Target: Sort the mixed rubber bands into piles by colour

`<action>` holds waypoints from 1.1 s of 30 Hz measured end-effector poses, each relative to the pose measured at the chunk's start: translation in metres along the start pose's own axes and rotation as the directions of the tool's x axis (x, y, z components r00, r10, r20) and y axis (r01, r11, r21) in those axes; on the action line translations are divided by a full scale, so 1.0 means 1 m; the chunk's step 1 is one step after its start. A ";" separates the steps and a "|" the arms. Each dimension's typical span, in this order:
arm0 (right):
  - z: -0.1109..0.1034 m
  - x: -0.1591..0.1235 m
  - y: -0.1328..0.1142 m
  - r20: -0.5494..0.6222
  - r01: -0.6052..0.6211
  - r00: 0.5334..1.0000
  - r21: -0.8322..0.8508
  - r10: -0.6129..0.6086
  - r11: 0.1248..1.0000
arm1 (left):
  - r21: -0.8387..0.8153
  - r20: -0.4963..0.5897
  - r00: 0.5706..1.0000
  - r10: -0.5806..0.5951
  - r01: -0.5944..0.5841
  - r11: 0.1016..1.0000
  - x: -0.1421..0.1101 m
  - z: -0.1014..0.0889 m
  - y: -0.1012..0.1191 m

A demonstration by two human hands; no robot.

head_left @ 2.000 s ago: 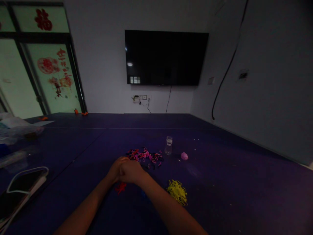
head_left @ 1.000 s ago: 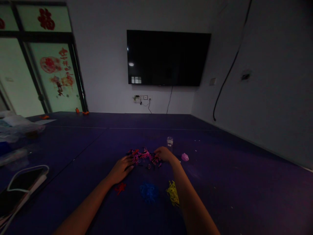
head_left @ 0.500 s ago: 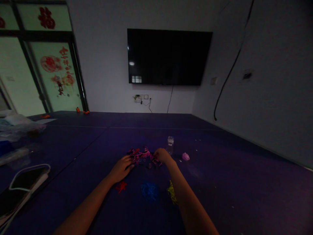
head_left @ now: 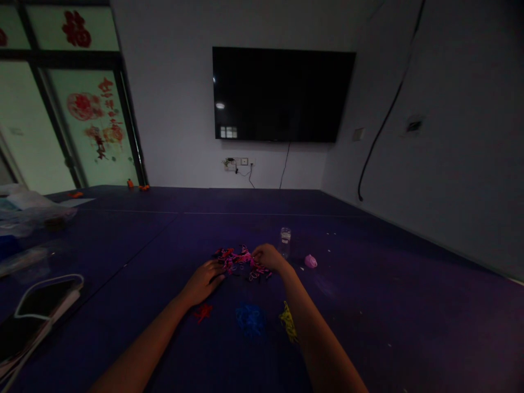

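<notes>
A mixed pile of pink, red and dark elastic bands [head_left: 239,257] lies in front of me. My left hand [head_left: 203,281] rests flat at the pile's left edge, its fingers stretched out and the thumb apart. At the right side of the pile, my right hand [head_left: 268,257] has thumb and fingers pinched together; what is between them is too small to make out. Nearer to me lie a small red heap [head_left: 203,312], a blue heap [head_left: 250,320] and a yellow heap [head_left: 288,323], the last partly behind my right forearm.
Behind my right hand stands a clear jar [head_left: 285,240], with a pink crumpled-looking object [head_left: 310,261] to its right. A phone-like device with a white cable [head_left: 49,305] lies at left, plastic bags [head_left: 33,210] beyond it. A television [head_left: 282,95] hangs on the wall.
My right hand has shifted slightly left and up over the pile, and the bands near its fingers are a little rearranged. My left hand stays in place.
</notes>
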State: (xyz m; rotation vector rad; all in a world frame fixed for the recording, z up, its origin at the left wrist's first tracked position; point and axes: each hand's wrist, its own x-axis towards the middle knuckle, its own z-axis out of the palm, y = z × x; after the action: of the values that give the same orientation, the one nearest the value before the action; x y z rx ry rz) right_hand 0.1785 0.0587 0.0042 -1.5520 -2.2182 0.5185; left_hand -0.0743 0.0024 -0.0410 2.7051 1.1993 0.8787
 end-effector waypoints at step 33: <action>0.001 -0.006 0.010 0.066 -0.073 0.994 -0.173 0.086 0.982 | -0.018 0.040 0.999 0.029 -0.028 0.999 0.003 -0.003 0.004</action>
State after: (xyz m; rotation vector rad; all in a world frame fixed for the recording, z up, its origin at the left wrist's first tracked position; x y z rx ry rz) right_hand 0.1876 0.0558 -0.0025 -1.7398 -2.3154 0.4242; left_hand -0.0716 0.0008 -0.0357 2.7192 1.1427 0.8294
